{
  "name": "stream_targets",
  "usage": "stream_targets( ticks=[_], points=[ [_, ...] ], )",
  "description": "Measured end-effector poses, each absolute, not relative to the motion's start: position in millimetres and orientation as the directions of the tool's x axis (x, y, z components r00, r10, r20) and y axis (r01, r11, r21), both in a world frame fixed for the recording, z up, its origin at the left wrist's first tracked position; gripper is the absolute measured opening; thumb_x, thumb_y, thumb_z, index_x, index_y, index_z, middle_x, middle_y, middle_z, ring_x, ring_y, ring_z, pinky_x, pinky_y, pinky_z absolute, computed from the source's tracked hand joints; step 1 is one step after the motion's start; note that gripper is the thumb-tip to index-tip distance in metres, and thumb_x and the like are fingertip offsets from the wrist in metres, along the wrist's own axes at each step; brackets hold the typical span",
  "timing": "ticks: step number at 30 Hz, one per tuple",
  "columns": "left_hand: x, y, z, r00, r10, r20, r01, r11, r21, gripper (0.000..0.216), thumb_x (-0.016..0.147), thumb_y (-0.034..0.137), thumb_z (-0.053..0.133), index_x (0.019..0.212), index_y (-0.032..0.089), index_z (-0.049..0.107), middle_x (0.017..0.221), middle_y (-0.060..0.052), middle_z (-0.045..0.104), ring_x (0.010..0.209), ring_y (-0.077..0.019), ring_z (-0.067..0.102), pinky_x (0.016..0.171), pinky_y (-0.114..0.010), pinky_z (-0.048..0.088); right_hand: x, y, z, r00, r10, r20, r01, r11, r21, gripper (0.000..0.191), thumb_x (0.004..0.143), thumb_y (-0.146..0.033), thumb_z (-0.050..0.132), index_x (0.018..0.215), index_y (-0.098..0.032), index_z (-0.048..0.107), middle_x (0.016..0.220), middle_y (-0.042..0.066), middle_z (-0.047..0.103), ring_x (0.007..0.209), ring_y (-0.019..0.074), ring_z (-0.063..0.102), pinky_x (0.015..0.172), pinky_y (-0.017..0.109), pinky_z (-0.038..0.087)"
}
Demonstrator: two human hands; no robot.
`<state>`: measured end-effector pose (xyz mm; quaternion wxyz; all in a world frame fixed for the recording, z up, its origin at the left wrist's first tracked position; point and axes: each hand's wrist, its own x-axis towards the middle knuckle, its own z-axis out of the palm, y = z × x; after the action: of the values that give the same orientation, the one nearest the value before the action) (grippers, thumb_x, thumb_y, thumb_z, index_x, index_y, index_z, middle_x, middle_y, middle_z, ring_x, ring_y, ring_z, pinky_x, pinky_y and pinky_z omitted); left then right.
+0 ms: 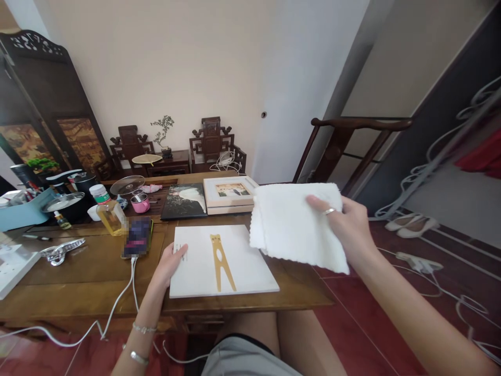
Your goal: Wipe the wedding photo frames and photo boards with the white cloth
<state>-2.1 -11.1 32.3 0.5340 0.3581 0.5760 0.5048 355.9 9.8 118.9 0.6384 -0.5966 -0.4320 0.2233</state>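
Note:
My right hand (348,230) is raised above the table's right end, fingers closed on a folded white cloth (291,224) that hangs toward me. My left hand (169,263) rests on the left edge of a flat white square book (219,261) with a yellow long-legged figure on its cover, thumb on top, fingers gripping the edge. The book lies on the wooden table (86,277) near its front edge.
Behind the book lie a dark photo book (183,201) and a white framed picture (229,193). A phone (138,237) with a white cable, an oil bottle (107,211), a pink cup (140,202), pots and metal tongs (60,251) fill the left. A wooden chair (352,141) stands right.

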Motion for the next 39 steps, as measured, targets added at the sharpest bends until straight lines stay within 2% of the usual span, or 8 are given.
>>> stream_targets(
  ticks=[2,5,8,12,18,24,29,39],
  points=[
    [-2.1,-12.5,32.8,-0.176,0.961,-0.215,-0.064,0.207,0.976,0.034,0.066,0.029,0.078,0.091,0.014,0.062,0.082,-0.009,0.072,0.065,-0.0184,0.066,0.060,-0.026,0.049,358.8,14.8,112.3,0.416,0.778,0.471,0.423,0.293,-0.858,0.041,0.065,-0.045,0.071,0.089,-0.013,0.062,0.085,0.008,0.063,0.071,0.0205,0.056,0.060,0.032,0.043],
    [-2.8,-15.1,33.8,-0.229,0.970,-0.085,0.083,0.107,0.991,0.051,0.052,0.026,0.085,0.096,0.015,0.061,0.093,-0.011,0.071,0.079,-0.0235,0.066,0.072,-0.031,0.050,355.6,15.3,98.0,0.010,0.677,0.735,0.734,0.494,-0.466,0.023,0.071,-0.025,0.064,0.092,-0.017,0.060,0.119,0.015,0.056,0.105,0.0287,0.053,0.084,0.041,0.045],
    [-2.3,-17.9,35.4,-0.278,0.959,0.057,0.261,0.019,0.965,0.059,0.048,0.027,0.086,0.101,0.018,0.061,0.101,-0.010,0.069,0.095,-0.0284,0.064,0.086,-0.036,0.045,340.9,8.1,75.7,-0.425,0.641,0.639,0.770,0.627,-0.118,0.023,0.073,-0.002,0.046,0.078,-0.020,0.059,0.141,0.012,0.041,0.127,0.0294,0.040,0.095,0.045,0.042],
    [1.6,-21.8,37.8,-0.298,0.945,0.133,0.384,-0.009,0.923,0.061,0.051,0.032,0.083,0.106,0.020,0.060,0.110,-0.012,0.065,0.113,-0.0335,0.054,0.099,-0.040,0.035,313.6,-6.1,42.1,-0.671,0.605,0.428,0.689,0.722,0.059,0.043,0.067,0.008,0.042,0.090,-0.021,0.063,0.137,0.011,0.049,0.128,0.0298,0.041,0.095,0.050,0.042],
    [7.3,-26.4,36.9,-0.252,0.950,0.183,0.513,-0.029,0.858,0.066,0.061,0.036,0.076,0.120,0.014,0.054,0.121,-0.018,0.056,0.123,-0.0368,0.042,0.106,-0.046,0.025,297.5,-15.1,26.5,-0.687,0.642,0.340,0.668,0.742,-0.053,0.057,0.056,0.007,0.044,0.103,-0.019,0.064,0.132,0.014,0.051,0.133,0.0300,0.033,0.107,0.056,0.027],
    [10.1,-26.8,23.2,-0.237,0.945,0.226,0.630,-0.028,0.776,0.052,0.069,0.037,0.069,0.114,0.015,0.057,0.121,-0.019,0.055,0.124,-0.0375,0.039,0.106,-0.050,0.023,296.0,-9.8,24.2,-0.670,0.660,0.341,0.665,0.737,-0.120,0.051,0.060,0.003,0.047,0.103,-0.019,0.064,0.137,0.013,0.047,0.135,0.0302,0.029,0.107,0.056,0.026],
    [8.2,-21.2,12.6,-0.134,0.950,0.282,0.582,-0.155,0.798,0.038,0.075,0.038,0.065,0.108,0.019,0.062,0.143,-0.016,0.041,0.138,-0.0335,0.023,0.112,-0.049,0.013,296.1,1.3,24.1,-0.671,0.658,0.342,0.653,0.743,-0.147,0.040,0.070,-0.003,0.050,0.103,-0.020,0.064,0.139,0.011,0.046,0.135,0.0295,0.029,0.106,0.056,0.027],
    [-3.4,-4.2,-6.8,0.156,0.909,0.387,0.790,-0.350,0.503,0.041,0.094,0.029,0.035,0.126,0.011,0.053,0.140,-0.015,0.047,0.135,-0.0236,0.036,0.112,-0.044,0.030,279.9,37.8,28.0,-0.652,0.683,0.330,0.669,0.723,-0.175,0.029,0.079,-0.012,0.049,0.103,-0.017,0.065,0.127,0.016,0.057,0.132,0.0290,0.035,0.107,0.056,0.024]
  ],
)
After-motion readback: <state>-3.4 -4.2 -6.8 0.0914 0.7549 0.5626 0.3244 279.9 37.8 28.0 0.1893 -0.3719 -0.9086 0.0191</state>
